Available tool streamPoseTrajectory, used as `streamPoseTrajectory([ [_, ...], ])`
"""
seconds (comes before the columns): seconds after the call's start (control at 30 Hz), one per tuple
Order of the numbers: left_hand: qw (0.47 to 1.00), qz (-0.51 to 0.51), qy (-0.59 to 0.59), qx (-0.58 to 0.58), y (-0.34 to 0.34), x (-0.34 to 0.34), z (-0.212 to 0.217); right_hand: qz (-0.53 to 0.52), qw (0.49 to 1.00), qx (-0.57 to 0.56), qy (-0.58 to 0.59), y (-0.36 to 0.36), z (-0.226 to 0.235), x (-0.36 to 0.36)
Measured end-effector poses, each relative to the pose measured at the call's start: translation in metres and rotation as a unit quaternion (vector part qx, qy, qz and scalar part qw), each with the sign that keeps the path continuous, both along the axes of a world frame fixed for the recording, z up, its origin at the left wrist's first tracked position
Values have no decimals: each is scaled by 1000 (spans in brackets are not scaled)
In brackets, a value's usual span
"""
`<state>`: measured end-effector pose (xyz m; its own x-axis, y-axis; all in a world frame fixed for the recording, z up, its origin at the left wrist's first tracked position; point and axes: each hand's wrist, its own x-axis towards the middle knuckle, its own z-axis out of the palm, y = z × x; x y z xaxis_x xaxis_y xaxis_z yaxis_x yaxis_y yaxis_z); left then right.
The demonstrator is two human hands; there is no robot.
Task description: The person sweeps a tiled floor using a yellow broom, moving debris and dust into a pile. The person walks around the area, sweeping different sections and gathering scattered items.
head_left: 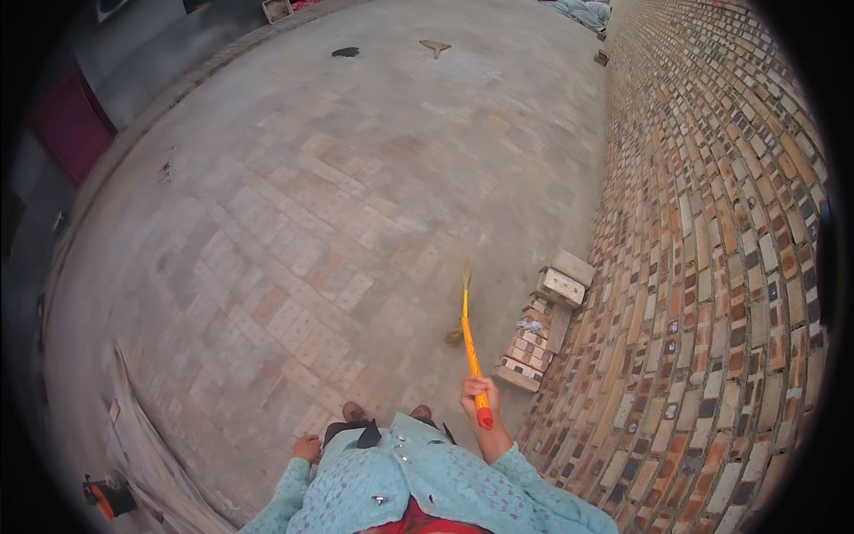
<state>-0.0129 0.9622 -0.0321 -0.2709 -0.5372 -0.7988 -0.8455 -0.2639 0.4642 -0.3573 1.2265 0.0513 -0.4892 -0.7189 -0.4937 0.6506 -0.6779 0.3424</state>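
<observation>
My right hand (480,398) is wrapped round the orange handle of a broom (472,356), close to its red end cap. The handle slants away from me, turning yellow further down, and ends in thin, pale wispy bristles over the paving. Beside the handle a small brownish clump (454,336) shows on the ground. My left hand (308,448) hangs low at my side, its fingers curled in, with nothing seen in it. Its nearest thing is the hem of my light blue jacket (356,485).
A brick wall (703,267) runs along the right. Stacked bricks (525,356) and pale blocks (565,278) stand at its foot. Far ahead lie a dark patch (346,52) and a tan, fan-shaped thing (436,47). A pale sheet (147,445) and an orange-black reel (108,498) are at left.
</observation>
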Motion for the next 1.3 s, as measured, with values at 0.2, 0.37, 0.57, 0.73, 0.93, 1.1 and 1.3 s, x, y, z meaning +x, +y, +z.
streamPoseTrajectory([
  [0.2, 993, 112, 11, 44, -11, 7, -9, 156, 977, 140, -45, -24, -38, -10],
  [0.37, 981, 187, 6, 45, -16, 33, -31, 286, 934, 205, -62, -72, -76, -15],
  [0.57, 974, 223, -12, 29, -2, 57, -29, 348, 937, 7, -13, -94, -43, -31],
  [0.73, 975, 219, -42, -3, 15, 72, -52, 468, 860, 113, 170, -73, 21, -15],
  [0.93, 980, 195, -37, -13, 11, 68, -65, 568, 807, 121, 109, -26, 75, -16],
  [1.1, 979, 200, -28, -32, 12, 63, -64, 606, 782, 144, -12, -33, 80, -21],
  [1.3, 962, 269, -33, -12, 17, 60, -21, 679, 711, 178, -37, -66, 8, -70],
])
